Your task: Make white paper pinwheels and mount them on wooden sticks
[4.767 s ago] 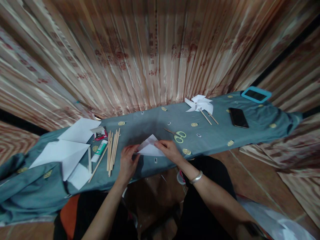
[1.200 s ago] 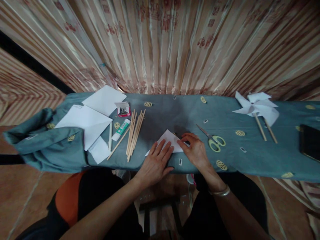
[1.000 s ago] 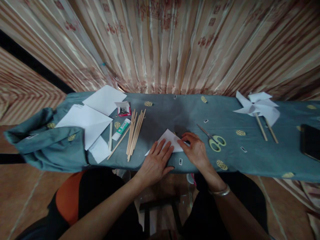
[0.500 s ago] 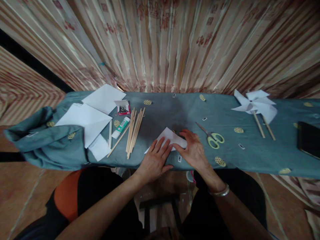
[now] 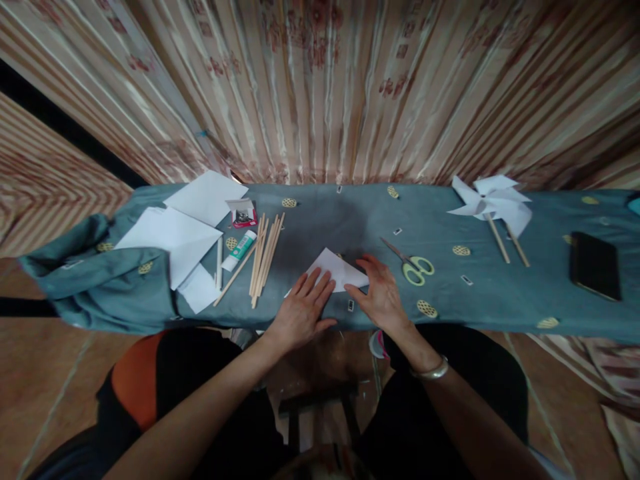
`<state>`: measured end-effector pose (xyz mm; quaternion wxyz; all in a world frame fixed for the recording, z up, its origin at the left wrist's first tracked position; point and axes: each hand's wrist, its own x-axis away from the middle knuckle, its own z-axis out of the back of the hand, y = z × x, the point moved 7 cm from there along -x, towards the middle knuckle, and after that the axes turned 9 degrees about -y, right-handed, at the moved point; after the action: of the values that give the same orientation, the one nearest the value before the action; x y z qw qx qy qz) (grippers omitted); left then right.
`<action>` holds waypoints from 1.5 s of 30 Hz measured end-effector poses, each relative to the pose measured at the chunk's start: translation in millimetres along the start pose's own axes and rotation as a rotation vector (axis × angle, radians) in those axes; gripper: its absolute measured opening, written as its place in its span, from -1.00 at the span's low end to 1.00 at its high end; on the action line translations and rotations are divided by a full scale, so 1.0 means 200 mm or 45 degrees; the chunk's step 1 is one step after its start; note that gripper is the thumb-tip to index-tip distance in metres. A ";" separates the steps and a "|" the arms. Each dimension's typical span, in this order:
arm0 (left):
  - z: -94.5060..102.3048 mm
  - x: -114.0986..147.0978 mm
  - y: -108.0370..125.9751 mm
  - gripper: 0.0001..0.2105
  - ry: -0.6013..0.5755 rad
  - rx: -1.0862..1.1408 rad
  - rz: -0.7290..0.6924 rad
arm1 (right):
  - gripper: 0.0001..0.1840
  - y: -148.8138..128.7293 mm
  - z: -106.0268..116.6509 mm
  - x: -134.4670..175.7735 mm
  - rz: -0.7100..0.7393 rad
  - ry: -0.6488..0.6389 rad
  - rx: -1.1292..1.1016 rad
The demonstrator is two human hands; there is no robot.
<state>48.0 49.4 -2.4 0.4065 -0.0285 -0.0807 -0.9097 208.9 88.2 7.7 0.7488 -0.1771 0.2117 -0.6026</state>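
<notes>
A white sheet of paper, folded into a triangle, lies on the cloth-covered table in front of me. My left hand rests flat on its left part, fingers stretched out and covering that corner. At the paper's right corner is my right hand, its thumb lying by the lower edge and its fingers curved above, thumb and fingers apart. Green-handled scissors lie to the right of that hand. Left of the paper is a bundle of thin wooden sticks.
White paper sheets lie at the left, near a glue stick and a small open red-and-white box of metal bits. Paper pinwheels on sticks and a black phone lie at the right. A pleated curtain hangs behind.
The view has shifted slightly to the right. My right thumb and fingers have spread a little around the paper's corner, and more of the folded triangle shows. My left hand stays flat on it.
</notes>
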 end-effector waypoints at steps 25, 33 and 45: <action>0.01 0.41 -0.13 -0.28 0.229 -0.111 0.160 | -0.61 0.08 0.06 0.04 0.082 -0.071 -0.126; 0.02 0.42 -0.14 -0.29 0.227 0.072 0.198 | -0.86 0.08 0.07 -0.02 0.065 -0.009 -0.515; 0.19 0.19 -0.32 -0.27 0.444 1.597 0.571 | -0.88 0.04 0.29 -0.03 0.123 0.125 -0.843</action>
<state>-25.1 68.8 31.0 0.5316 0.3430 -0.5174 -0.5762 245.3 96.4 53.3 0.6673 -0.3712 0.4397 -0.4729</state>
